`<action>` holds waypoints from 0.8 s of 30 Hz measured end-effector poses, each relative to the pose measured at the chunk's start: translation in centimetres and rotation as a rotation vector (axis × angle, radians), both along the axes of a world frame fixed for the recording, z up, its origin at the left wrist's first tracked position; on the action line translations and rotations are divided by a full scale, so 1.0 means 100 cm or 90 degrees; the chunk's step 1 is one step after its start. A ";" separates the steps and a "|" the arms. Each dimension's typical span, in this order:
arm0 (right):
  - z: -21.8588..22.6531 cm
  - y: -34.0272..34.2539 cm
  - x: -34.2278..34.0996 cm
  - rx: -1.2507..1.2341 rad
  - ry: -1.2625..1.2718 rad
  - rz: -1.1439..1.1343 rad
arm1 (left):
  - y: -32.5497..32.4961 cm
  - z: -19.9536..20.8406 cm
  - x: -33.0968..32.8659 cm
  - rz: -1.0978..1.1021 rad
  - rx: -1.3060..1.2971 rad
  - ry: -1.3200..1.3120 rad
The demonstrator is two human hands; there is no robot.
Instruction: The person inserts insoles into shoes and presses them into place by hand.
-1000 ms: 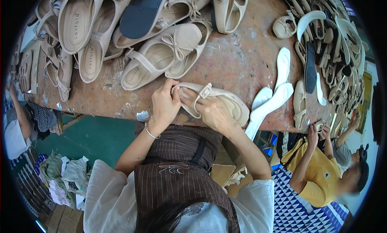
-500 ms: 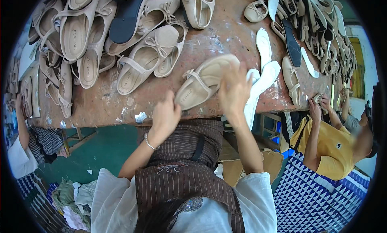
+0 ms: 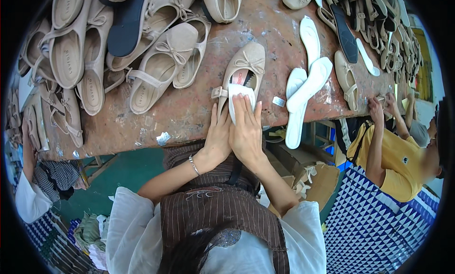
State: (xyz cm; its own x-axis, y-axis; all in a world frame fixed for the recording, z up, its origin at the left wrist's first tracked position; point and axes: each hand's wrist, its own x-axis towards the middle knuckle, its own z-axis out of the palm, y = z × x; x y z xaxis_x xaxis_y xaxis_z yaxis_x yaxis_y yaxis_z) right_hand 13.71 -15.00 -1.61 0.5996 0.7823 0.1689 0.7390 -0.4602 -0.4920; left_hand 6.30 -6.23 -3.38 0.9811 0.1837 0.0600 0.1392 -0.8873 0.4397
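Observation:
A beige shoe (image 3: 251, 53) with a bow and a side strap lies on the workbench in front of me, toe pointing away. Its inside shows a dark patch and a small red-and-white label. My left hand (image 3: 219, 137) is closed on the heel end at the left side. A white insole (image 3: 241, 91) covers the rear of the shoe's opening, partly hidden by fingers. My right hand (image 3: 246, 131) holds this insole, its fingers laid along the top and its thumb out of sight. Both hands touch near the heel.
Several beige shoes (image 3: 159, 75) crowd the bench's left. White insoles (image 3: 310, 84) overlap on the right, near a single shoe (image 3: 345, 77) and a large shoe pile (image 3: 379, 27). A cardboard box (image 3: 320, 184) stands below the bench edge. A co-worker in yellow (image 3: 388, 155) works at right.
The shoe has turned so its toe points away, and its inside now shows a label. My right hand has moved left and down, beside my left hand, with the white insole now visible.

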 end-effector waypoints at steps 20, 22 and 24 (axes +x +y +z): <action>0.003 0.062 0.074 -0.148 -0.113 -0.005 | -0.002 0.006 -0.011 -0.022 0.037 0.015; 0.013 0.060 0.068 -0.036 -0.134 -0.017 | -0.002 0.005 -0.010 -0.015 0.011 0.022; 0.028 0.052 0.045 -0.100 -0.223 -0.015 | -0.004 0.005 -0.009 0.011 -0.028 -0.016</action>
